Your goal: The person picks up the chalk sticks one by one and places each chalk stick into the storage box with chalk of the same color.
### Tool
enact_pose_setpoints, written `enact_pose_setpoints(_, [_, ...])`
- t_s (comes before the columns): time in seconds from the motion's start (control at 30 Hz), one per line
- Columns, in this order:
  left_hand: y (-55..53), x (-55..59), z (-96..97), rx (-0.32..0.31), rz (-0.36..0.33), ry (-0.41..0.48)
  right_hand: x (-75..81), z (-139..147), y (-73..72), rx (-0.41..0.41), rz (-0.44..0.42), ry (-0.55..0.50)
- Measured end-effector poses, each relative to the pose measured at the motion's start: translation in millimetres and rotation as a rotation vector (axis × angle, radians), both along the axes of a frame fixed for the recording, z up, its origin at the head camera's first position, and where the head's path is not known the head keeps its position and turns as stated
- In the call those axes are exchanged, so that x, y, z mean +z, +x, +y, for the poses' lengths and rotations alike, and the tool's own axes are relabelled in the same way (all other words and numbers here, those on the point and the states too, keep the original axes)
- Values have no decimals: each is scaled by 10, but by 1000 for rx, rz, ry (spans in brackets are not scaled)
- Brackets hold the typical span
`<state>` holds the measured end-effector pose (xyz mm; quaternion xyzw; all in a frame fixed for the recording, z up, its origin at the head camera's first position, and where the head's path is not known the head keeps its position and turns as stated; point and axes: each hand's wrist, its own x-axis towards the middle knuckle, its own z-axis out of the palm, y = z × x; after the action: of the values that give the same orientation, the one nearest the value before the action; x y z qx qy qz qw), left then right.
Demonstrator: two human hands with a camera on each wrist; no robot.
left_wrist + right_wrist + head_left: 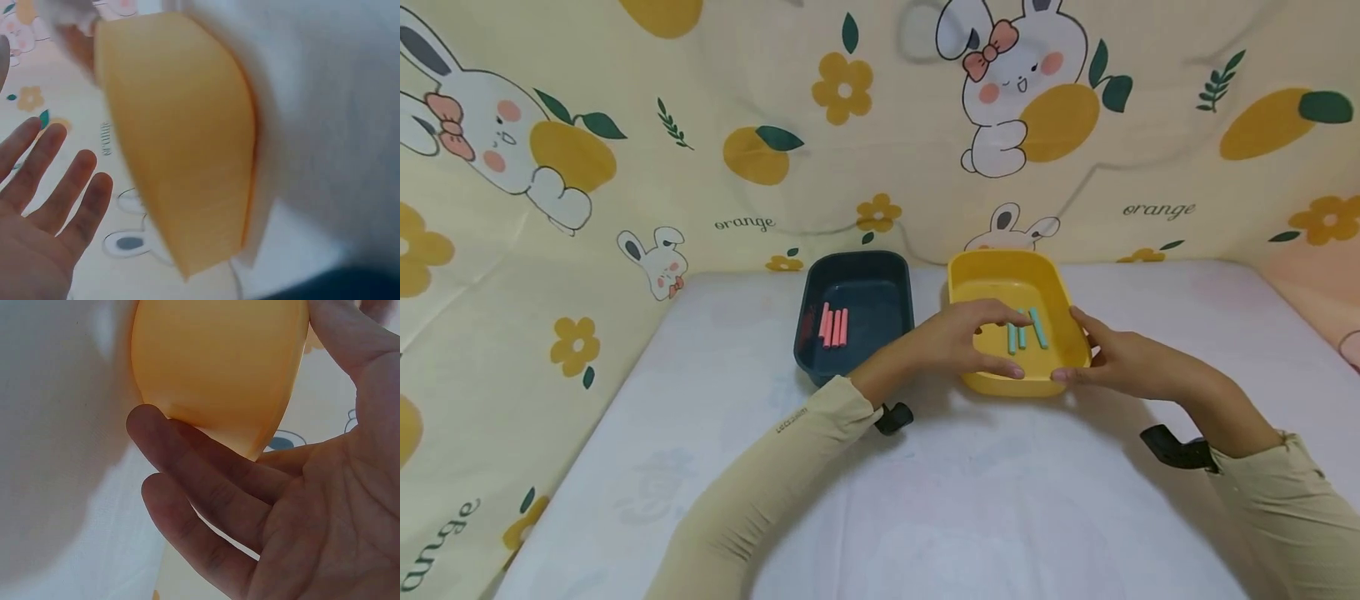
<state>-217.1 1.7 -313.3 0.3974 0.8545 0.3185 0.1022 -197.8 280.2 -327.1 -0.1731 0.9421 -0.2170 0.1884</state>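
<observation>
A yellow tray [1000, 388] stands at the back of the table, with a few light blue chalk-like sticks [1038, 328] inside. My left hand [958, 337] hovers over the tray's left side, its fingers and thumb spread apart around nothing. In the left wrist view its fingers [81, 206] are loosely extended beside the tray's wall. My right hand [1138, 362] holds the tray's right front corner, thumb at the near rim and fingers along the outer right side. Beside the yellow tray is a dark blue tray [857, 265] with several pink chalk-like sticks [837, 328].
The white-covered table [925, 508] extends in front of both trays. Behind it hangs a cream cloth [880, 150] printed with rabbits and oranges. A dark wrist device [1176, 447] sits under the right wrist, another [893, 418] under the left.
</observation>
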Motion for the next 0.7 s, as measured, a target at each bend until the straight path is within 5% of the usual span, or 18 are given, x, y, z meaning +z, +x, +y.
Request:
enact_pose_setpoints(0.33, [77,204,-549,157,84,139,-2,6,-17,-14,2,25])
enact_pose_setpoints(0.7, [100,138,-1447,362,160,219,1,-21,-6,-22,-20,31])
